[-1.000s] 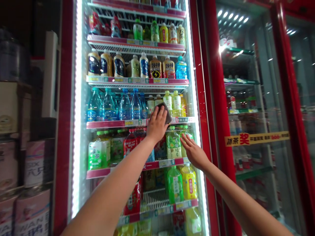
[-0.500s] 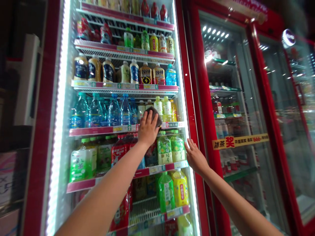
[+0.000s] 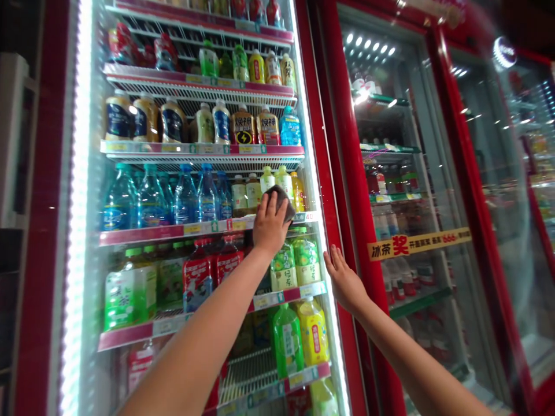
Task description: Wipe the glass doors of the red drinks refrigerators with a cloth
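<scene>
Grey cloth (image 3: 285, 203) sits under the left hand (image 3: 269, 229), whose fingers lie outstretched over it rather than clamped, in front of the pale-green bottles (image 3: 284, 180) toward the right of the cooler's lit shelves. Since half a second ago, cloth and hand have shifted slightly right along the shelf edge (image 3: 143, 235), so the work seems to be travelling sideways. The right hand (image 3: 344, 283) holds nothing, fingers extended, near the red door frame (image 3: 326, 173); whether it touches cannot be told.
</scene>
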`<action>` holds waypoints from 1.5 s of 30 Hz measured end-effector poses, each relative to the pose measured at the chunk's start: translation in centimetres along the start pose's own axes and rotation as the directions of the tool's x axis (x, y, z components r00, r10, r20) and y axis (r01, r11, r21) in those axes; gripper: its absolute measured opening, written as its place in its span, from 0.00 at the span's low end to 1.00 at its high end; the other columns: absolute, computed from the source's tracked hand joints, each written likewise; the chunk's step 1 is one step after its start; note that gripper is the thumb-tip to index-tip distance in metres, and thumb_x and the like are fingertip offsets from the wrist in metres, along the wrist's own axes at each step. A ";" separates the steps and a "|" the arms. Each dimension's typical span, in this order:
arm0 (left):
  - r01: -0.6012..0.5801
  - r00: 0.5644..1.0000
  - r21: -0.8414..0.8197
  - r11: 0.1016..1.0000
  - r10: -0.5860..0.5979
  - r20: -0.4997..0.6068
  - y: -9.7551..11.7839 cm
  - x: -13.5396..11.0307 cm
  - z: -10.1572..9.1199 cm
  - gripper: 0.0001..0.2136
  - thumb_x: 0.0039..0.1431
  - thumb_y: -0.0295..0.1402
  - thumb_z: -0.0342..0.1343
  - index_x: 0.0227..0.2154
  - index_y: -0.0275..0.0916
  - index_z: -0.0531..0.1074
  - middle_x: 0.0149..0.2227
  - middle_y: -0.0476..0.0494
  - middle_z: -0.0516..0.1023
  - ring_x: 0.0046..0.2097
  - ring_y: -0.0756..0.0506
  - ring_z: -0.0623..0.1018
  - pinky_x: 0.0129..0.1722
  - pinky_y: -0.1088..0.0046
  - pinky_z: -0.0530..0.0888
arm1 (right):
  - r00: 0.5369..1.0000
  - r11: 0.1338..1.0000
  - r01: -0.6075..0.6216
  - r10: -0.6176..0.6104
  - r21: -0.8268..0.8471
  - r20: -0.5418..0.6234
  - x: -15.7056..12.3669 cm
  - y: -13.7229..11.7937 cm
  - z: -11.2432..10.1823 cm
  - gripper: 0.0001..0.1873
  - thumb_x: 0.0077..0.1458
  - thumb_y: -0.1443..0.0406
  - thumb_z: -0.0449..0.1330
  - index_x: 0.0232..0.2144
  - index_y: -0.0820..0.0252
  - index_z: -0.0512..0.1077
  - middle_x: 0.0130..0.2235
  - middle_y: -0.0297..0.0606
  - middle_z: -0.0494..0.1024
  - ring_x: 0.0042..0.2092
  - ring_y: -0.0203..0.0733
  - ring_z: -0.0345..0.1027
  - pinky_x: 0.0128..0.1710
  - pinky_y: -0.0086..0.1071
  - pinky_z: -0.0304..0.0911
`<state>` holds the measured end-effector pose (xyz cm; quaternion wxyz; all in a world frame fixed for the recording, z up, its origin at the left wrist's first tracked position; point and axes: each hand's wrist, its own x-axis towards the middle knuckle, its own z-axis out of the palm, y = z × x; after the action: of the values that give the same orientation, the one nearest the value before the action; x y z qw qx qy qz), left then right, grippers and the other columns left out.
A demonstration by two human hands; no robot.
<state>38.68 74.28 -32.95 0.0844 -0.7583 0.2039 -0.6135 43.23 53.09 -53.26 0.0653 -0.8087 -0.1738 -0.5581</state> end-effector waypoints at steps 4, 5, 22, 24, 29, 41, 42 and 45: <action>-0.354 0.907 -0.068 0.933 0.360 0.217 2.1 -2.1 0.6 0.32 0.59 0.34 0.64 0.66 0.45 0.64 0.73 0.40 0.56 0.74 0.35 0.55 0.71 0.51 0.59 | 1.000 1.000 0.012 -0.012 0.016 -0.022 -0.1 0.2 0.0 0.52 0.53 0.84 0.50 0.74 0.61 0.37 0.74 0.58 0.43 0.73 0.58 0.40 0.64 0.48 0.65; -0.425 0.866 -0.084 0.901 0.432 0.251 1.9 -3.1 0.6 0.33 0.58 0.33 0.65 0.66 0.46 0.64 0.73 0.42 0.56 0.74 0.36 0.55 0.71 0.52 0.59 | 1.000 1.000 0.012 -0.012 0.023 -0.025 -0.1 0.2 -0.1 0.52 0.53 0.83 0.50 0.75 0.61 0.36 0.74 0.58 0.43 0.73 0.58 0.41 0.64 0.48 0.65; -0.437 0.872 -0.097 0.894 0.448 0.197 3.5 -6.9 2.1 0.35 0.56 0.28 0.65 0.67 0.46 0.63 0.73 0.42 0.57 0.74 0.37 0.54 0.71 0.52 0.59 | 0.998 0.984 0.026 -0.036 0.174 0.057 -0.8 1.6 -1.7 0.38 0.55 0.81 0.48 0.68 0.69 0.60 0.72 0.56 0.55 0.74 0.49 0.41 0.69 0.47 0.57; -0.384 0.901 -0.083 0.920 0.393 0.182 3.1 -7.3 2.0 0.36 0.56 0.27 0.64 0.67 0.47 0.62 0.73 0.42 0.57 0.74 0.37 0.53 0.71 0.51 0.59 | 0.995 0.990 0.032 -0.045 0.140 0.091 -1.8 1.8 -1.9 0.36 0.54 0.81 0.49 0.66 0.72 0.63 0.71 0.58 0.57 0.74 0.52 0.44 0.69 0.48 0.56; -0.191 0.973 -0.073 0.979 0.199 0.119 5.7 -1.6 3.1 0.33 0.60 0.31 0.62 0.68 0.44 0.61 0.73 0.38 0.54 0.74 0.34 0.53 0.71 0.47 0.58 | 0.991 0.997 0.039 -0.047 0.070 0.123 -3.3 2.1 -1.4 0.35 0.54 0.81 0.49 0.64 0.74 0.66 0.71 0.58 0.55 0.73 0.54 0.48 0.69 0.50 0.57; -0.414 0.902 -0.089 0.906 0.421 0.095 9.8 -1.3 6.2 0.20 0.66 0.28 0.53 0.59 0.47 0.73 0.69 0.45 0.65 0.72 0.38 0.61 0.68 0.49 0.63 | 0.997 0.994 0.067 -0.071 0.085 0.039 -3.7 2.7 0.0 0.35 0.57 0.81 0.47 0.66 0.67 0.63 0.70 0.55 0.57 0.73 0.50 0.47 0.67 0.50 0.61; -0.374 0.921 -0.085 0.923 0.381 0.079 10.1 -0.7 6.3 0.21 0.65 0.27 0.53 0.59 0.48 0.72 0.70 0.44 0.64 0.72 0.38 0.60 0.68 0.48 0.63 | 0.997 0.994 0.068 -0.072 0.090 0.036 -3.7 2.7 0.0 0.36 0.57 0.81 0.47 0.67 0.66 0.63 0.71 0.55 0.57 0.73 0.50 0.47 0.66 0.50 0.61; -0.324 0.943 -0.081 0.943 0.329 0.058 10.8 -0.8 6.6 0.22 0.65 0.27 0.54 0.60 0.46 0.71 0.70 0.43 0.63 0.72 0.36 0.59 0.68 0.46 0.64 | 0.997 0.993 0.065 -0.067 0.094 0.023 -3.7 2.8 0.0 0.36 0.59 0.81 0.47 0.67 0.64 0.62 0.71 0.53 0.57 0.73 0.49 0.47 0.66 0.50 0.61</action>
<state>42.67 64.10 -39.31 0.1652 -0.7377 0.3450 -0.5563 43.00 49.72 -56.46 0.0823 -0.8059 -0.2270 -0.5406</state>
